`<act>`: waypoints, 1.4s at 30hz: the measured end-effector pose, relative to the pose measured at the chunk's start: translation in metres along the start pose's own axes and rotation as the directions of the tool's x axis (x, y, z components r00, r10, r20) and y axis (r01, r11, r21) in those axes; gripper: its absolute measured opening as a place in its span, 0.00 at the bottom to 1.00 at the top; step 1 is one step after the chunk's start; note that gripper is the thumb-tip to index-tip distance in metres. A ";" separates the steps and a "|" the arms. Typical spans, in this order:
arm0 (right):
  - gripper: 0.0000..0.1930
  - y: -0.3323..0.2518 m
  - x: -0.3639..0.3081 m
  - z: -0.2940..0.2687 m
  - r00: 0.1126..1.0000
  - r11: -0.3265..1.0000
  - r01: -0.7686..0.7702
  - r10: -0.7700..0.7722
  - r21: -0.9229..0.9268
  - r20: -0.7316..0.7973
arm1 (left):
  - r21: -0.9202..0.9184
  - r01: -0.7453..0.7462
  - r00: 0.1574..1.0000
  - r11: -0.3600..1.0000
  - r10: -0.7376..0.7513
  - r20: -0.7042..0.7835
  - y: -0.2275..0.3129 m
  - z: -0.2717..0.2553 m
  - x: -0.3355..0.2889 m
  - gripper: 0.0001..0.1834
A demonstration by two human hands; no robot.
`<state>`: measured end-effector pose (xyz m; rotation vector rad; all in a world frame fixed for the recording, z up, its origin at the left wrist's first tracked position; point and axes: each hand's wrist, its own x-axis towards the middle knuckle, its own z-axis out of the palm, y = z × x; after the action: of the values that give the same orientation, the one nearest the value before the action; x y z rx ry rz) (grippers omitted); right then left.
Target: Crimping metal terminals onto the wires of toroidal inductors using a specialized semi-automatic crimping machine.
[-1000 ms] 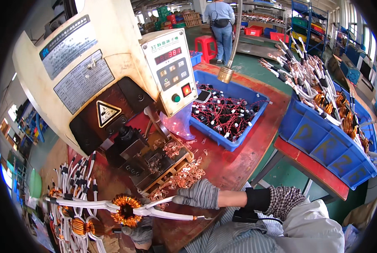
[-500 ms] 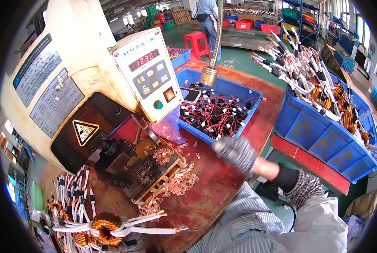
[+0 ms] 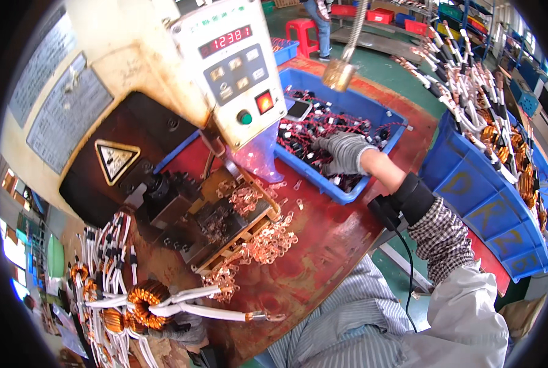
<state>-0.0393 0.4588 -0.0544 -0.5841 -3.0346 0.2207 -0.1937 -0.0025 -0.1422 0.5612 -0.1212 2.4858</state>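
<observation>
My right hand (image 3: 347, 153), in a grey knit glove, reaches into a blue bin (image 3: 342, 196) of small black parts with twisted red wires (image 3: 298, 132). Its thumb and fingers are apart, with the fingertips down among the parts. At the lower left, my left hand (image 3: 185, 331), also gloved, lies beneath a copper-wound ring coil (image 3: 148, 303) and its thick white leads (image 3: 209, 311). The coil and leads cover its fingers, so its grip is hidden. One lead ends in a copper lug (image 3: 276, 318), which points right over the red tabletop.
A terminal press (image 3: 170, 196) with a lit control box (image 3: 234, 73) stands at left. Loose copper lugs (image 3: 268, 242) lie before it. More coils (image 3: 96, 270) are heaped at lower left. A big blue crate (image 3: 482, 202) of coils stands right. A flexible metal hose (image 3: 341, 73) hangs over the bin.
My right hand has moved from the bin's near edge into the parts. The whole view has shifted, and the coil with its leads appears higher. More of my left hand shows now.
</observation>
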 end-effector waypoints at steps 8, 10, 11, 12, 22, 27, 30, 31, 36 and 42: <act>0.06 0.019 -0.004 0.009 0.921 0.647 0.133 0.199 0.751 -0.334 | 0.458 0.103 0.971 0.883 0.011 -0.240 -0.027 0.036 0.009 0.44; 0.08 0.016 -0.003 0.008 0.855 0.509 0.296 0.237 0.808 -0.462 | 0.435 0.098 0.977 0.895 -0.002 -0.214 -0.029 0.040 0.013 0.44; 0.08 0.016 -0.008 0.001 0.887 0.424 0.201 0.304 0.883 -0.348 | 0.412 0.095 0.982 0.906 -0.019 -0.186 -0.030 0.042 0.015 0.44; 0.08 0.015 -0.012 0.000 0.882 0.432 0.200 0.312 0.880 -0.354 | 0.404 0.101 0.983 0.909 -0.028 -0.182 -0.032 0.042 0.016 0.44; 0.15 0.005 -0.025 0.002 0.810 0.892 0.059 0.220 0.448 -0.543 | -0.123 0.089 0.931 0.988 -0.126 -0.342 -0.035 0.055 0.015 0.48; 0.09 0.038 -0.016 0.025 0.851 0.567 0.388 0.082 0.726 -0.519 | -0.138 0.158 0.928 0.978 -0.195 -0.319 -0.043 0.067 0.025 0.43; 0.06 0.039 -0.017 0.025 0.909 0.475 0.297 0.125 0.828 -0.397 | -0.154 0.186 0.921 0.970 -0.227 -0.317 -0.045 0.073 0.028 0.40; 0.05 0.036 -0.018 0.024 0.906 0.500 0.274 0.151 0.822 -0.394 | -0.159 0.190 0.916 0.969 -0.233 -0.326 -0.046 0.074 0.030 0.38; 0.07 0.032 -0.019 0.022 0.877 0.603 0.297 0.135 0.741 -0.462 | -0.209 0.206 0.910 0.956 -0.265 -0.320 -0.045 0.080 0.031 0.33; 0.11 0.012 -0.034 0.002 0.833 0.796 -0.041 0.361 0.603 -0.420 | -0.308 0.212 0.899 0.927 -0.309 -0.311 -0.043 0.086 0.033 0.27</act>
<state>-0.0040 0.4568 -0.0583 -0.7636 -2.2037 0.8106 -0.1628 0.0322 -0.0518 0.0062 -0.2201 2.2127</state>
